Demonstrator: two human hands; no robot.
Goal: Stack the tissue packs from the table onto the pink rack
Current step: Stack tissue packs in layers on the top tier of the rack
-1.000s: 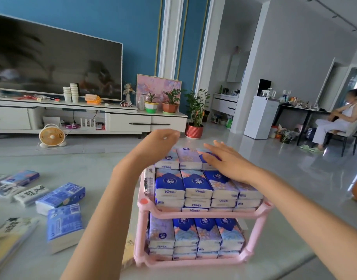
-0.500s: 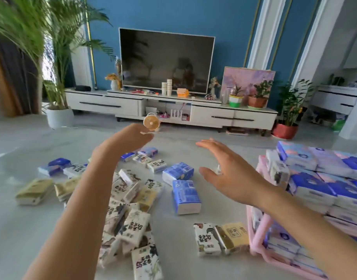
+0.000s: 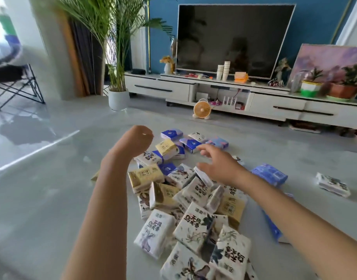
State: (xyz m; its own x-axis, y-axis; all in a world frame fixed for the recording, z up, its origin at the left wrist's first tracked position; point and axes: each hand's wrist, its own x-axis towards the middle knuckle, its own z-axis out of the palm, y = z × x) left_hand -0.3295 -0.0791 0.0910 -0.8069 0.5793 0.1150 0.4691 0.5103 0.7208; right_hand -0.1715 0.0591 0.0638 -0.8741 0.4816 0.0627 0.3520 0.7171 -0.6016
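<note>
Single head-worn wide-angle view, facing forward and down across the table (image 3: pixel 42 199). Both forearms enter from 6 o'clock, the left hand (image 3: pixel 137 138) and right hand (image 3: pixel 220 168) reaching toward 12 o'clock over the tissue packs (image 3: pixel 193 225) close beneath the lens. The television (image 3: pixel 234 37) stands far off at 12 to 1 o'clock, the potted palm (image 3: pixel 117 57) at 11 o'clock.

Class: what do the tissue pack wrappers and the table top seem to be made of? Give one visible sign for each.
Tissue packs: probably thin plastic film, slightly glossy; the printed wrappers crease and catch highlights.
Table: hard, polished grey surface, perhaps stone or lacquer; it reflects light in a bright streak.
</note>
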